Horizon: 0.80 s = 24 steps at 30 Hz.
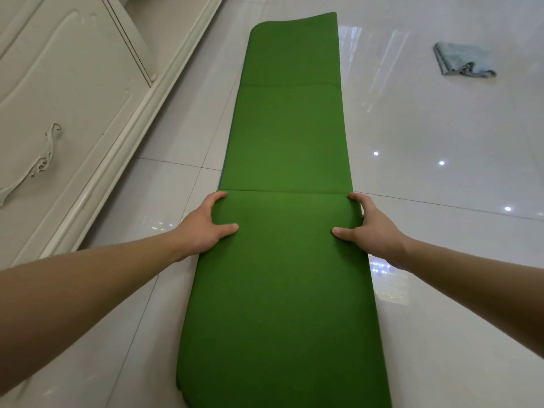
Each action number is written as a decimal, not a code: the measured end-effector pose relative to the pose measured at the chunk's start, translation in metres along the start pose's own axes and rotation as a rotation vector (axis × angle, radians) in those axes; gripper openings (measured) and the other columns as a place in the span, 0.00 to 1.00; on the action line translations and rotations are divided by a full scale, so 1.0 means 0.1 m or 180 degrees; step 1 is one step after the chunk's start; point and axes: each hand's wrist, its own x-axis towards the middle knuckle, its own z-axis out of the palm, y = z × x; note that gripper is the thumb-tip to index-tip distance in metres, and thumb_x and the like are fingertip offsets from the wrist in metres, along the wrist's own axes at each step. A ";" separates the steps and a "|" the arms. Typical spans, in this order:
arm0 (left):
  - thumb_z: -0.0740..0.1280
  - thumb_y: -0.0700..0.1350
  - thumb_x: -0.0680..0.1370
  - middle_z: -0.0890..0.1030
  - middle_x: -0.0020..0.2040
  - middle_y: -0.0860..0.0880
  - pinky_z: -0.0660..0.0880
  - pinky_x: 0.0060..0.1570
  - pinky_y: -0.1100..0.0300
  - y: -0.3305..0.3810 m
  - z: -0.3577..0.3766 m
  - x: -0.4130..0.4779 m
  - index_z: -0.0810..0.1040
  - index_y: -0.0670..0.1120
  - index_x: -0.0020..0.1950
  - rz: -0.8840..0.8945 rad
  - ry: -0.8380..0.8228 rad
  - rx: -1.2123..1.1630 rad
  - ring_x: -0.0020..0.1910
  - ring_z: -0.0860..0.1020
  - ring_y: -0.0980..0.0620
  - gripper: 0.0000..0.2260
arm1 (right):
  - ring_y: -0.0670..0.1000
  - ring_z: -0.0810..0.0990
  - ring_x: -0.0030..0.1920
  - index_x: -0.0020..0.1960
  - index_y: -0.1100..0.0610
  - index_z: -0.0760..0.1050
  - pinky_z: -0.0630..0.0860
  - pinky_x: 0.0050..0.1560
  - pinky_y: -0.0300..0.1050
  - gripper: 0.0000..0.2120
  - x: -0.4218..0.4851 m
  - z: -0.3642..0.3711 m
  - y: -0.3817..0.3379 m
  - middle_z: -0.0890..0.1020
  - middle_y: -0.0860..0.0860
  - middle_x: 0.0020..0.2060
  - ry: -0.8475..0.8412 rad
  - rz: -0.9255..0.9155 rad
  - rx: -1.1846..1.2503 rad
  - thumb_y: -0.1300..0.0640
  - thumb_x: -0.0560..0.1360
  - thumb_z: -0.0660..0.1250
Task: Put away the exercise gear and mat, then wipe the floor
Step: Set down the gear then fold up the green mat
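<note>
A long green exercise mat (282,136) lies on the glossy white tile floor, running away from me. Its near part is folded over onto itself, and the folded edge crosses the mat at mid-frame. My left hand (206,228) grips the left corner of that folded edge, thumb on top and fingers curled round the side. At the right corner my right hand (366,228) holds the fold the same way. A crumpled grey-blue cloth (459,58) lies on the floor at the far right, apart from the mat.
A cream cabinet (73,113) with carved doors and an ornate handle runs along the left side, its plinth close to the mat's left edge. Bare tile floor (441,178) stretches to the right of the mat.
</note>
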 end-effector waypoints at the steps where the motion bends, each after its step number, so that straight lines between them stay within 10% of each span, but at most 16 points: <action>1: 0.73 0.46 0.76 0.77 0.62 0.53 0.79 0.54 0.56 -0.01 0.00 -0.05 0.60 0.60 0.75 -0.0010 -0.0018 0.0030 0.53 0.80 0.53 0.32 | 0.53 0.82 0.53 0.69 0.36 0.58 0.78 0.59 0.56 0.39 -0.05 0.01 0.01 0.78 0.49 0.59 -0.0009 0.0006 -0.0009 0.53 0.68 0.77; 24: 0.73 0.34 0.72 0.80 0.56 0.46 0.81 0.51 0.48 -0.14 0.07 -0.57 0.63 0.56 0.71 -0.0695 -0.0173 -0.0546 0.49 0.83 0.44 0.34 | 0.54 0.82 0.53 0.75 0.44 0.54 0.76 0.62 0.54 0.43 -0.63 0.12 0.06 0.79 0.53 0.54 -0.0349 0.0320 0.0248 0.66 0.71 0.73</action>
